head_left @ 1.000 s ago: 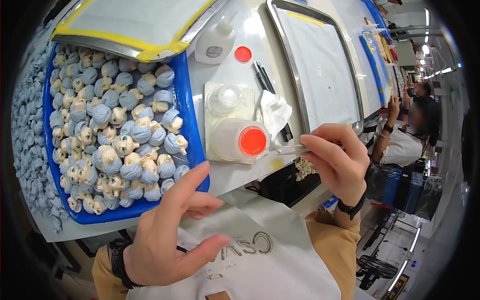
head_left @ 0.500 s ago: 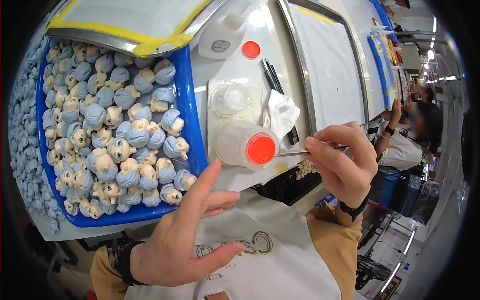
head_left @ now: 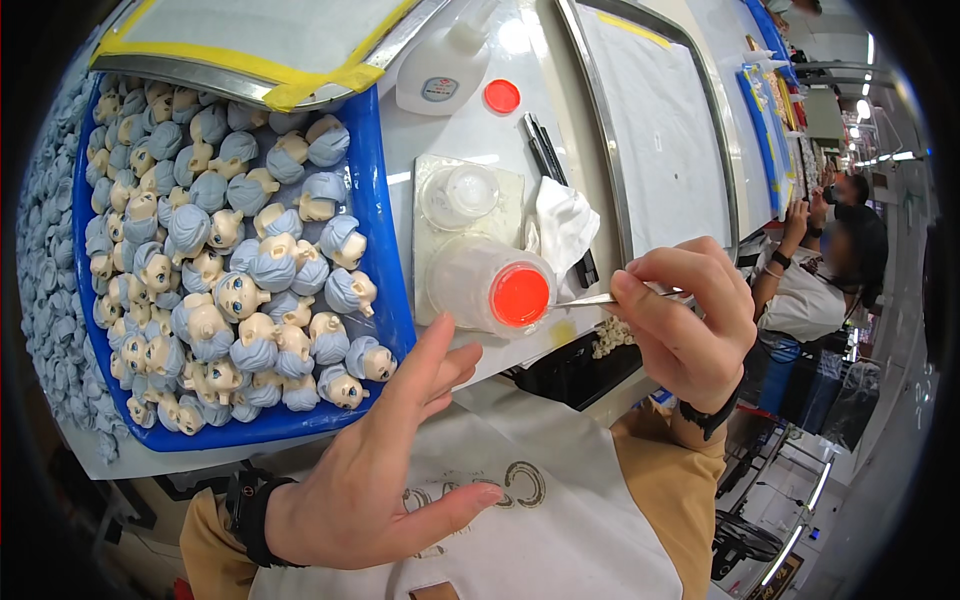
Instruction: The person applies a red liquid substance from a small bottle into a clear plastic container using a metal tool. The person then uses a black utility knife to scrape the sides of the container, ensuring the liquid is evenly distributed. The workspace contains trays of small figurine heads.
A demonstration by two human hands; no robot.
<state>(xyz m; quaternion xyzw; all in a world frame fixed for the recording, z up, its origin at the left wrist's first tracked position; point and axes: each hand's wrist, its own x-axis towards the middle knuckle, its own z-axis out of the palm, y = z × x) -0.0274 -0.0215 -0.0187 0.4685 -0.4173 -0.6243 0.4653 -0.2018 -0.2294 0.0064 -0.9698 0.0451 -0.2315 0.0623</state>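
My right hand (head_left: 690, 330) pinches thin metal tweezers (head_left: 588, 300) between thumb and fingers. Their tip points left, beside the round red top (head_left: 519, 295) of a translucent plastic cup (head_left: 450, 280). Whether that red is a lid or the contents, I cannot tell. Fingers stretched out and thumb apart, my left hand (head_left: 370, 490) holds nothing; its fingertips are just short of the cup's near side. Left of it, a blue tray (head_left: 400, 330) carries many small doll heads (head_left: 240, 295) with grey-blue hair and painted eyes.
A smaller clear cup (head_left: 465, 195) stands behind on a pale square board. Around it lie a white cloth (head_left: 565, 225), black pens (head_left: 543, 150), a red cap (head_left: 502, 97) and a white bottle (head_left: 442, 70). Metal trays (head_left: 665, 140) flank the back. A co-worker (head_left: 820, 270) sits at right.
My left hand has shifted slightly, its fingers closer together and more upright. The right hand and tweezers have barely moved, the tip showing just beside the cup.
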